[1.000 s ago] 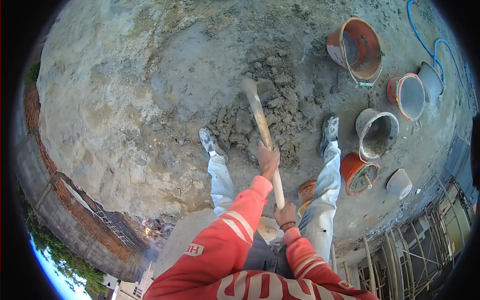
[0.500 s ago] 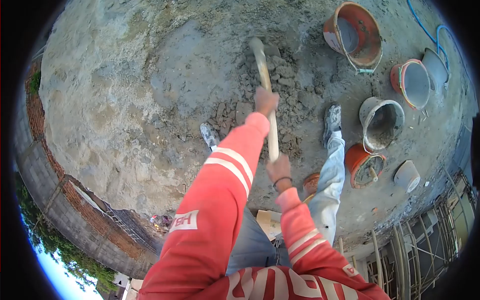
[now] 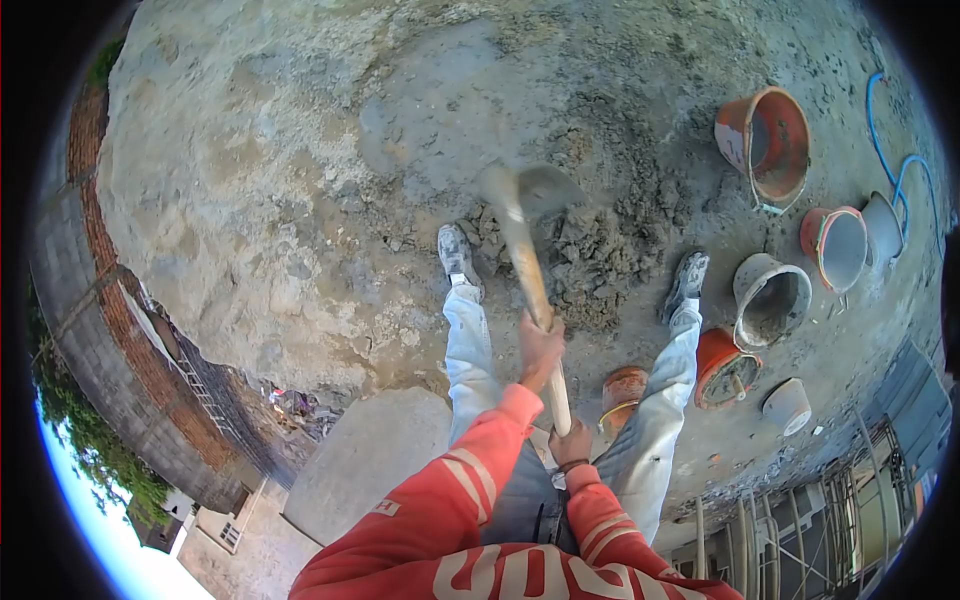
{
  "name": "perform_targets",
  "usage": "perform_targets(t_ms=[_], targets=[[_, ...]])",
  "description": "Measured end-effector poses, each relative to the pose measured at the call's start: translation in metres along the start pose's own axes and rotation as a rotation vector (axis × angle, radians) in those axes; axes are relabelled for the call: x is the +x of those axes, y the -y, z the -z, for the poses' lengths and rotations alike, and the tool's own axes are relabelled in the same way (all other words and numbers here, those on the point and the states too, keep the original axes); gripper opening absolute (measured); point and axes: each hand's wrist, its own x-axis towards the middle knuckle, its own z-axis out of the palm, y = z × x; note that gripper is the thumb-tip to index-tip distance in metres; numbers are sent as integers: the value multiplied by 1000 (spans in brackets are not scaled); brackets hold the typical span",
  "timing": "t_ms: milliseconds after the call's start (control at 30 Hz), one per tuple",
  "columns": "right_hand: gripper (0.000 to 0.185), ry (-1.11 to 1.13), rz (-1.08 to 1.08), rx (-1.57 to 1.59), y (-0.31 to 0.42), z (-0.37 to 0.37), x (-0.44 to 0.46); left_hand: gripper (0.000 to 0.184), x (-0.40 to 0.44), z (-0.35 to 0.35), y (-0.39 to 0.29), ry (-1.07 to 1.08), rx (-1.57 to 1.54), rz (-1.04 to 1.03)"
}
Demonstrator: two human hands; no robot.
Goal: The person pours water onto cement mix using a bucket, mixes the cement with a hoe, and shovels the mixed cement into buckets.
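Observation:
My left hand (image 3: 541, 350) is wrapped round the middle of a hoe's (image 3: 527, 262) wooden handle. Lower down, close to my body, my right hand (image 3: 571, 441) grips the same handle near its end. The hoe's metal blade is blurred by motion and shows at the far end of the handle, over or just beside a heap of wet grey mortar (image 3: 598, 255). Whether the blade touches the mortar I cannot tell. My two shoes stand on either side of the heap.
To the right are an orange bucket (image 3: 768, 150), a red-rimmed bucket (image 3: 812, 240), a grey bucket (image 3: 752, 280) and an orange-red bucket (image 3: 712, 352). A blue hose (image 3: 872, 110) lies beyond. A brick wall (image 3: 110, 290) runs along the left; poles stand at lower right.
Both hands have drawn the hoe back toward my body, and its blade has left its earlier spot in the mortar. The camera view has shifted, showing more of my legs.

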Motion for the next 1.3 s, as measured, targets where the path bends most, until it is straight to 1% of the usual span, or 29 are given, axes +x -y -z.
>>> perform_targets(t_ms=[33,100,133,167,200,233,300,333,367,400,433,567,633,700,767,800,833,867,900,967,1000,1033,1067,1100,1133,1167,1233,1267,1300], targets=[[46,-1,119,-193,7,2,12,23,7,14,-22,-23,-138,-2],[45,38,186,-310,37,12,57,21,32,35,-73,-79,-369,-34],[41,77,186,-315,70,30,81,19,46,39,-85,-111,-465,-62],[38,117,183,-321,90,43,92,19,63,33,-77,-114,-467,-43],[38,125,175,-334,79,36,90,19,83,26,-62,-118,-412,-65],[34,103,111,-330,61,26,90,20,97,20,-42,-119,-363,-92],[28,57,-6,-373,22,10,78,19,99,-19,42,-31,-213,59],[26,39,-50,-423,1,8,67,18,94,-36,75,-12,-179,182],[26,72,-84,-432,-1,18,61,18,87,-46,93,10,-136,297],[26,110,-125,-442,-2,31,51,18,74,-51,98,35,-199,300],[26,114,-113,-457,-10,41,37,19,57,-54,105,59,-261,311],[26,167,-66,-471,-20,52,12,22,6,-34,78,-18,-311,310],[28,177,-33,-467,-22,60,18,21,-4,-6,58,-106,-478,217],[33,108,394,-454,-12,67,50,24,4,21,30,-208,-625,132],[35,198,359,-588,46,76,88,24,32,48,-5,-331,-748,52],[33,199,402,-614,72,71,110,23,56,58,-14,-399,-803,14],[32,205,439,-642,95,64,131,25,89,67,-18,-430,-805,-39],[31,248,406,-661,114,60,147,26,113,68,-10,-465,-804,-78],[30,281,376,-677,124,55,159,26,134,59,4,-451,-800,-68],[27,243,190,-651,94,36,136,32,158,38,58,-283,-481,109],[27,191,104,-639,71,30,108,33,142,21,78,-224,-466,183],[26,169,73,-579,44,31,92,34,117,-1,89,-163,-460,242],[27,150,35,-507,18,35,72,29,85,-11,86,-100,-415,301],[27,109,50,-487,7,46,52,18,68,-33,102,-114,-371,304],[27,70,84,-474,3,60,41,19,47,-43,97,-88,-380,356],[25,84,64,-523,4,72,35,19,33,-48,89,-64,-390,395],[24,99,55,-585,1,81,22,21,19,-58,101,-31,-510,420],[24,100,59,-606,-3,81,15,21,14,-46,100,-40,-525,426],[24,104,61,-625,-7,78,12,23,9,-34,100,-49,-613,397]])
